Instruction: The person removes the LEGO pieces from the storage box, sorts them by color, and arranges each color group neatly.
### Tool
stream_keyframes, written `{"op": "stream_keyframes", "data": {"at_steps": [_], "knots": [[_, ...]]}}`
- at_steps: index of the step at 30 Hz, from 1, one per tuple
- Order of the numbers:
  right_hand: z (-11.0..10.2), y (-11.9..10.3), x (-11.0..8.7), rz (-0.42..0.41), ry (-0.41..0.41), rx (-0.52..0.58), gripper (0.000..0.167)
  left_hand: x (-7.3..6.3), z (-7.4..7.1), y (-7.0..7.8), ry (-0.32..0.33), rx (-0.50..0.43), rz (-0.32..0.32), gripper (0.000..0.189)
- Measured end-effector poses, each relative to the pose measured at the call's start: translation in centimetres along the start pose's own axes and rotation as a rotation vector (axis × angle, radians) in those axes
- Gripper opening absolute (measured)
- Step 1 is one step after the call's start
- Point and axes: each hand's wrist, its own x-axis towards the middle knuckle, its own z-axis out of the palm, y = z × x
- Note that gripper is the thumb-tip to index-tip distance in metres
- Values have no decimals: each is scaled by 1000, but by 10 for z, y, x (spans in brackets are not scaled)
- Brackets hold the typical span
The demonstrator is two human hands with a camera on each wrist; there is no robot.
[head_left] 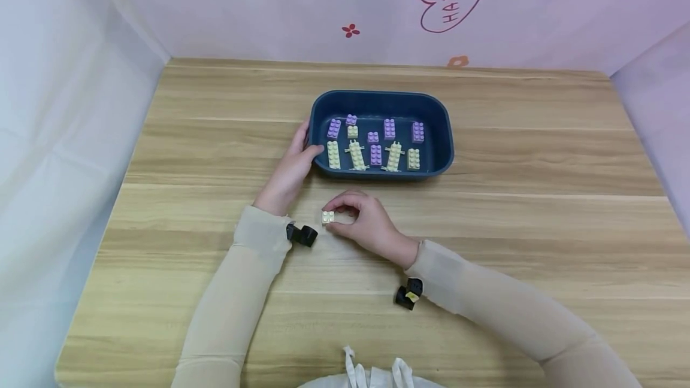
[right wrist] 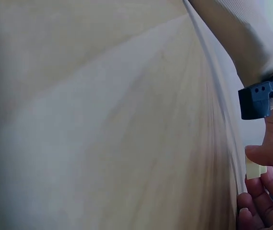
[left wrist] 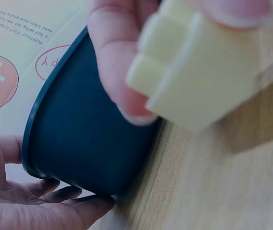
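Observation:
My left hand (head_left: pixel 287 173) grips the left end of a dark blue tray (head_left: pixel 380 176), its thumb at the rim and its other fingers against the outside; the left wrist view shows that hand (left wrist: pixel 16 199) at the tray's end. My right hand (head_left: pixel 371 225) pinches a small pale yellow toy brick (head_left: pixel 327 217) between thumb and fingers, just in front of the tray. Close up in the left wrist view, the brick (left wrist: pixel 213 79) shows its studs turned sideways. Part of the same brick (right wrist: pixel 254 169) appears in the right wrist view.
Several purple bricks (head_left: pixel 375 154) and pale yellow bricks (head_left: pixel 333 154) lie in the tray, two of the yellow ones with thin pieces sticking out at the sides. A wooden table (head_left: pixel 539 154) lies beneath. White cloth (head_left: pixel 269 11) with printed red drawings hangs behind it.

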Motion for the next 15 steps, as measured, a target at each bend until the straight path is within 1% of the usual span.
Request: {"op": "stream_keyframes", "data": {"at_steps": [7, 15], "knots": [[4, 1, 1, 9, 3, -31, 22, -1, 0, 0, -1, 5, -9, 64], [6, 2, 2, -2, 11, -58, 21, -1, -1, 0, -13, -3, -1, 63]]}}
